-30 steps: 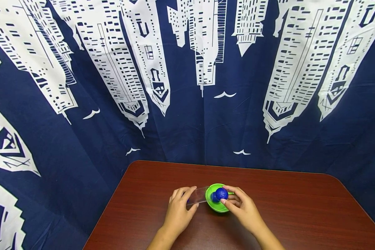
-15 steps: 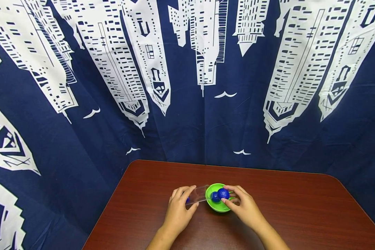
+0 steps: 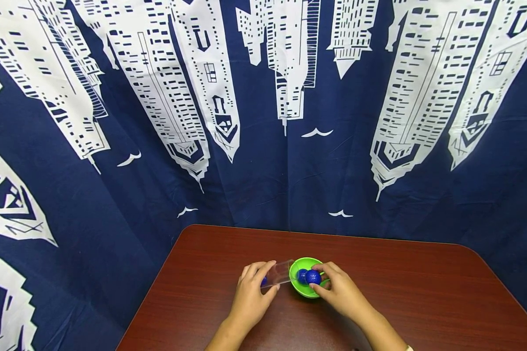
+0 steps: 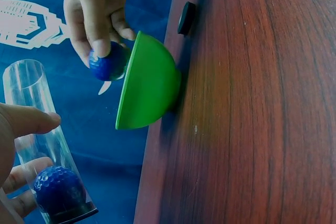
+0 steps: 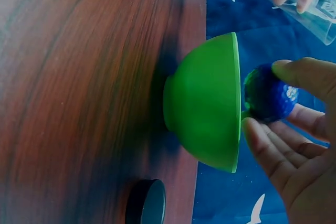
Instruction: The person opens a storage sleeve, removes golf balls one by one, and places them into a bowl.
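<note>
My left hand (image 3: 252,292) grips a clear plastic tube (image 3: 280,273). The tube tilts, its open end near the left rim of a green bowl (image 3: 306,293). In the left wrist view a blue golf ball (image 4: 60,190) sits at the tube's black closed end. Thumb and fingers of my right hand (image 3: 344,292) pinch another blue golf ball (image 3: 313,277) just above the bowl's opening, also seen in the right wrist view as the pinched golf ball (image 5: 270,94). Inside the bowl lies one more blue golf ball (image 3: 302,276), partly covered by the pinched one.
A round black cap (image 4: 187,18) stands on the wooden table (image 3: 228,243) beside the bowl, on the right hand's side. Behind the table hangs a dark blue cloth (image 3: 263,195) printed with white buildings and birds.
My right hand has lowered the golf ball slightly toward the bowl over the last half second. The left hand and its tube have stayed almost still.
</note>
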Motion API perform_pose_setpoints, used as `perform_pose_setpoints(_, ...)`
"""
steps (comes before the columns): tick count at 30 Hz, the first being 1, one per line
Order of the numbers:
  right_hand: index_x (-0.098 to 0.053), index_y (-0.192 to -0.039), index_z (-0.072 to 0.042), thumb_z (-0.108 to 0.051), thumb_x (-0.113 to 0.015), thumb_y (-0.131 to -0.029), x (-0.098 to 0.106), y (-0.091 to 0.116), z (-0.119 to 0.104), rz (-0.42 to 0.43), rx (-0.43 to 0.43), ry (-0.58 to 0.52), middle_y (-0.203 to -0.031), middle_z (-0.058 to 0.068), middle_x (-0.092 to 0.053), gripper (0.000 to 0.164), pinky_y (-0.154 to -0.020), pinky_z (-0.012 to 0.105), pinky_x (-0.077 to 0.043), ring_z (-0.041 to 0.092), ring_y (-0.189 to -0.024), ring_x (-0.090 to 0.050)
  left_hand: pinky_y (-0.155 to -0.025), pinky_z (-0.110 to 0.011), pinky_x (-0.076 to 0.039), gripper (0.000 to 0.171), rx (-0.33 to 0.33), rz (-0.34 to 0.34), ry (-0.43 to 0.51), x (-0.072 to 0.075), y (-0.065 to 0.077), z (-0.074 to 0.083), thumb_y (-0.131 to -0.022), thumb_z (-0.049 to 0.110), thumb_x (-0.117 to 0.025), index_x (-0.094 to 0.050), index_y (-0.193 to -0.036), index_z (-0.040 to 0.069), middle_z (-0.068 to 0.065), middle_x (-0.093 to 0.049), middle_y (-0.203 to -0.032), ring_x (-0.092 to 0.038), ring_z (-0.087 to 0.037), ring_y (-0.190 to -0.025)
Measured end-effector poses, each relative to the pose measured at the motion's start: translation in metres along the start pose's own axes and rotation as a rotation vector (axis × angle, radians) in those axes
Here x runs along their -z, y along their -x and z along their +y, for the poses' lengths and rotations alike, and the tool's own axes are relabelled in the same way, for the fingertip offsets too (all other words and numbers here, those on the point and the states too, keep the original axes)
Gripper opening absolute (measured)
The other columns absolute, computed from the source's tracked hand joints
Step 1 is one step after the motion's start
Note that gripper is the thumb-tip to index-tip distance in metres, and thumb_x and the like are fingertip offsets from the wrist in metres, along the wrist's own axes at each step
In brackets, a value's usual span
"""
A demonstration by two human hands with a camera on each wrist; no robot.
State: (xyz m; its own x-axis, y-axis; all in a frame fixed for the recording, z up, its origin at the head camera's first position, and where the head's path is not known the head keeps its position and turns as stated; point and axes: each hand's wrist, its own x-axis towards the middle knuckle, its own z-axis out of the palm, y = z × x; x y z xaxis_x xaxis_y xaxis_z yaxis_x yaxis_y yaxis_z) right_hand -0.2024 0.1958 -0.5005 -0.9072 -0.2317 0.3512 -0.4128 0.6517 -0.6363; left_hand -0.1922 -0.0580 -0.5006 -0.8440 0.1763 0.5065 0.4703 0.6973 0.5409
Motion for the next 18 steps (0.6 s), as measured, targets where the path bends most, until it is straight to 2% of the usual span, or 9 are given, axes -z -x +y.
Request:
perform_pose_setpoints(8, -0.069, -0.110, -0.006, -0.015, -0.085, -0.080, -0.001, -0.006, -0.003, -0.027, -0.017, 0.181, -0.098, -0.001, -0.063, 0.035, -0.076, 0.028, -0.057, 0.013, -0.085, -0.065, -0.096, -0.044, -0.051, 0.059, -0.012, 0.010, -0.004, 0.000, 0.000, -0.001, -0.081, 0.024, -0.085, -0.063, -0.135, 0.028, 0.005, -0.064, -0.125, -0.056, -0.016, -0.117)
perform_pose_setpoints(13, -0.069, -0.107, -0.004, -0.016, -0.085, -0.079, -0.001, -0.010, -0.005, -0.035, 0.004, 0.288, -0.098, 0.001, -0.063, 0.035, -0.079, 0.034, -0.057, 0.013, -0.086, -0.063, -0.096, -0.044, -0.051, 0.058, -0.011, 0.008, 0.000, 0.001, 0.000, -0.001, -0.081, 0.023, -0.085, -0.063, -0.135, 0.028, 0.005, -0.064, -0.125, -0.057, -0.016, -0.117)
perform_pose_setpoints(18, -0.069, -0.105, -0.003, -0.014, -0.085, -0.077, 0.000, -0.013, -0.012, -0.076, -0.023, 0.330, -0.094, 0.002, -0.061, 0.034, -0.080, 0.038, -0.057, 0.013, -0.083, -0.061, -0.097, -0.043, -0.050, 0.057, -0.014, 0.005, -0.009, 0.001, 0.000, -0.002, -0.082, 0.025, -0.084, -0.063, -0.135, 0.028, 0.006, -0.064, -0.125, -0.056, -0.015, -0.116)
